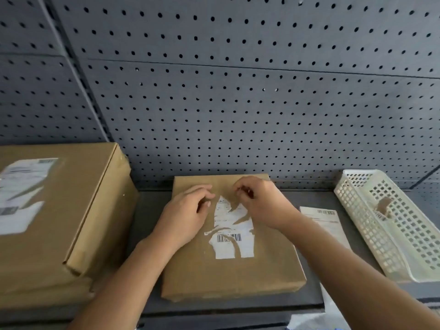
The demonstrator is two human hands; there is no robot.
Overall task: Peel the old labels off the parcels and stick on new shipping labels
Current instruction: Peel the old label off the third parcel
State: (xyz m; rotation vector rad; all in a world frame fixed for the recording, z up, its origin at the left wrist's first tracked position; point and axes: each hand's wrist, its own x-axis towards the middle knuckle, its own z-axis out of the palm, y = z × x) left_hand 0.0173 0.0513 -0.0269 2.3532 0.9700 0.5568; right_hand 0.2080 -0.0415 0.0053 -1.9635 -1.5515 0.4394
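Big box crowds the left edge. Your left hand rests loosely open, bracing the parcel mid-desk. Right hand pinches the old label top; it's shredded and likely tears again. New label and basket sit right; free room near.

Brown parcel w/ torn white label, grey dotted pegboard, white lattice basket
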